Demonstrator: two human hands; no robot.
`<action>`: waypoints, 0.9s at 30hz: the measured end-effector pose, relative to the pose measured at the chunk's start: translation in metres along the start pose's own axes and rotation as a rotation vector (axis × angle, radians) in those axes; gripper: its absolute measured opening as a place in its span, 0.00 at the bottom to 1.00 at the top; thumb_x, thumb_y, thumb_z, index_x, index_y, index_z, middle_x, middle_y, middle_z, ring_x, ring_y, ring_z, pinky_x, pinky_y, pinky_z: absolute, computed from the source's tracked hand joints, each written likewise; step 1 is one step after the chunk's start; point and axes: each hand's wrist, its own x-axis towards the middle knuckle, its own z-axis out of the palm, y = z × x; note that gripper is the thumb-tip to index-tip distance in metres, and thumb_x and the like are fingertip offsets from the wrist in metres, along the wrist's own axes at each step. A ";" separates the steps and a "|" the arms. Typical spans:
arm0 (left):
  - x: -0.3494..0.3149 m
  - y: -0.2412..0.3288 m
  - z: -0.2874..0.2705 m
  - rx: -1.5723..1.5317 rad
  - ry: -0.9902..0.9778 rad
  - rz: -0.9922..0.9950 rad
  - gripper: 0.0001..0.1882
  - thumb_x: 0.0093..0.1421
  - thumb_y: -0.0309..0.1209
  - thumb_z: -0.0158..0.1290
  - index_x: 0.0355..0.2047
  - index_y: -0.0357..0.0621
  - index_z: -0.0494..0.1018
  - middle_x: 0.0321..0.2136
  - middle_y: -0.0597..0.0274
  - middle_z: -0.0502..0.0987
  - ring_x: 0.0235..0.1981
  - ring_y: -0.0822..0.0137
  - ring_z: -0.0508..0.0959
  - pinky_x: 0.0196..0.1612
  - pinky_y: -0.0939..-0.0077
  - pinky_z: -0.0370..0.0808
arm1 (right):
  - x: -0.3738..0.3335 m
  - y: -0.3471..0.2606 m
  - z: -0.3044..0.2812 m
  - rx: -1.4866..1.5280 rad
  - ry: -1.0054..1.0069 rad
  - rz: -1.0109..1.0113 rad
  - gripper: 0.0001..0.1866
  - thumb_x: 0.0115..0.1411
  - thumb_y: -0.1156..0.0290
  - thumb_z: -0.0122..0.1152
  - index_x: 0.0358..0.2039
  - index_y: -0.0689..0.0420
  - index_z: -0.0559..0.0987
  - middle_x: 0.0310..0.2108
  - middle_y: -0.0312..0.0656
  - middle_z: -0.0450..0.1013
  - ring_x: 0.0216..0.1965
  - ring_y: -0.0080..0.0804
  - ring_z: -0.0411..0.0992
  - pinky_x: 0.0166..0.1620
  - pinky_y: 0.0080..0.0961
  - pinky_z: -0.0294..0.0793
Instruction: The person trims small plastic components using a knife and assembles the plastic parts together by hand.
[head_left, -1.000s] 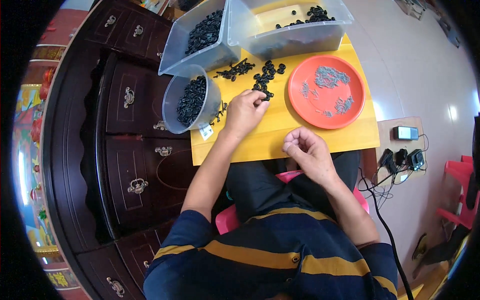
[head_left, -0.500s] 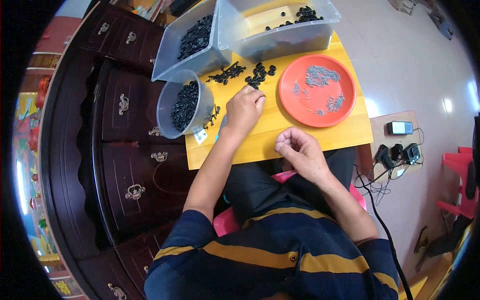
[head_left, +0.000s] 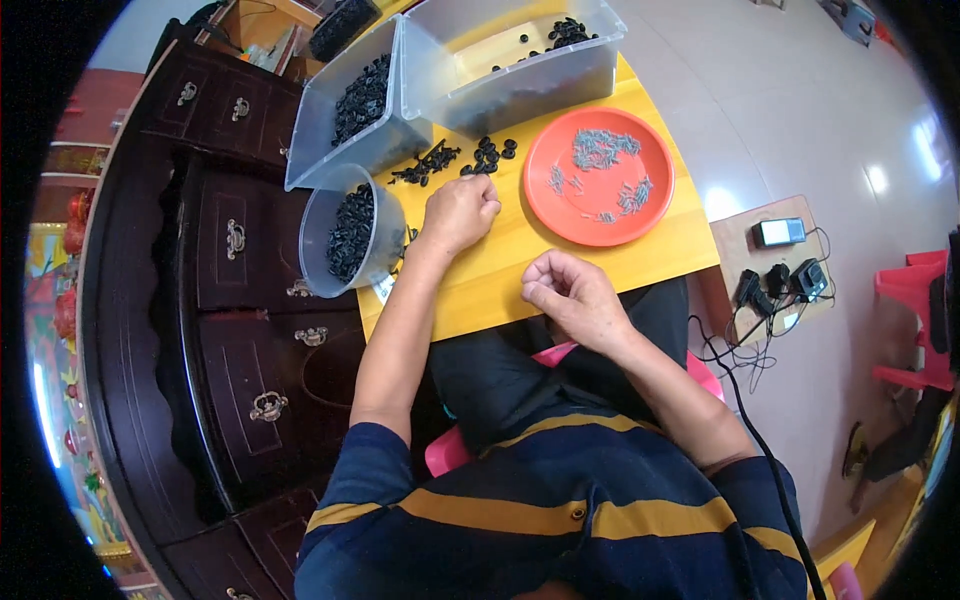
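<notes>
My left hand (head_left: 461, 212) rests low over the yellow table, its fingers curled under and closed. Just beyond its knuckles lies a small pile of black ring-like pieces (head_left: 488, 157); what the fingers hold, if anything, is hidden. At the table's front edge my right hand (head_left: 575, 298) is raised, thumb and fingers drawn together in a pinch. Anything between those fingertips is too small to make out. Left of the rings is a heap of black stemmed pieces (head_left: 428, 163). An orange-red plate (head_left: 600, 232) bears several groups of small grey screw-like pieces (head_left: 605, 148).
A round clear tub (head_left: 388, 232) of black parts stands left of my left forearm. Behind are two clear bins (head_left: 300, 160) (head_left: 520, 95) with more black parts. Dark wooden drawers (head_left: 250, 240) flank the left side. Right of the table, a low stand (head_left: 735, 235) carries devices and cables.
The whole view has shifted, so the table and its things sit further left. My left hand has drawn back slightly from the rings, its fingers more tucked in. The right hand keeps its pinch.
</notes>
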 end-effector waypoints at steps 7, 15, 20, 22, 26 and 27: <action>-0.041 0.034 -0.015 -0.984 -0.117 -0.137 0.04 0.59 0.27 0.61 0.30 0.40 0.77 0.26 0.77 0.75 0.28 0.85 0.70 0.31 0.86 0.69 | 0.008 0.007 -0.001 0.236 0.172 -0.080 0.07 0.63 0.73 0.61 0.40 0.61 0.75 0.32 0.28 0.71 0.32 0.13 0.67 0.38 0.14 0.70; -0.058 0.063 -0.021 -1.287 -0.302 -0.191 0.05 0.60 0.31 0.60 0.33 0.44 0.76 0.26 0.77 0.74 0.24 0.86 0.69 0.27 0.89 0.65 | 0.006 -0.007 0.001 0.401 0.270 -0.143 0.05 0.65 0.74 0.59 0.40 0.61 0.76 0.32 0.30 0.73 0.33 0.15 0.69 0.39 0.16 0.71; -0.057 0.065 -0.016 -1.370 -0.321 -0.216 0.06 0.60 0.32 0.59 0.33 0.45 0.76 0.24 0.76 0.74 0.21 0.84 0.68 0.24 0.88 0.65 | 0.006 -0.002 -0.001 0.181 0.335 -0.199 0.04 0.64 0.75 0.59 0.38 0.61 0.77 0.29 0.30 0.74 0.30 0.14 0.69 0.36 0.16 0.72; -0.057 0.064 -0.016 -1.404 -0.336 -0.212 0.06 0.60 0.32 0.59 0.32 0.45 0.76 0.24 0.76 0.74 0.21 0.83 0.69 0.24 0.88 0.65 | 0.005 -0.004 -0.001 0.148 0.354 -0.205 0.04 0.64 0.75 0.59 0.38 0.61 0.78 0.28 0.30 0.74 0.29 0.14 0.69 0.35 0.16 0.72; -0.054 0.064 -0.013 -1.436 -0.361 -0.182 0.06 0.59 0.32 0.60 0.31 0.45 0.76 0.24 0.75 0.75 0.21 0.83 0.69 0.24 0.88 0.66 | 0.005 -0.005 -0.002 0.175 0.367 -0.211 0.05 0.64 0.76 0.58 0.39 0.61 0.79 0.29 0.29 0.74 0.30 0.13 0.69 0.35 0.15 0.72; -0.052 0.064 -0.013 -1.435 -0.363 -0.179 0.06 0.59 0.32 0.60 0.31 0.45 0.76 0.24 0.75 0.75 0.21 0.83 0.69 0.24 0.88 0.66 | 0.005 -0.006 -0.001 0.199 0.369 -0.210 0.04 0.64 0.76 0.58 0.38 0.61 0.79 0.30 0.29 0.74 0.30 0.13 0.69 0.35 0.15 0.72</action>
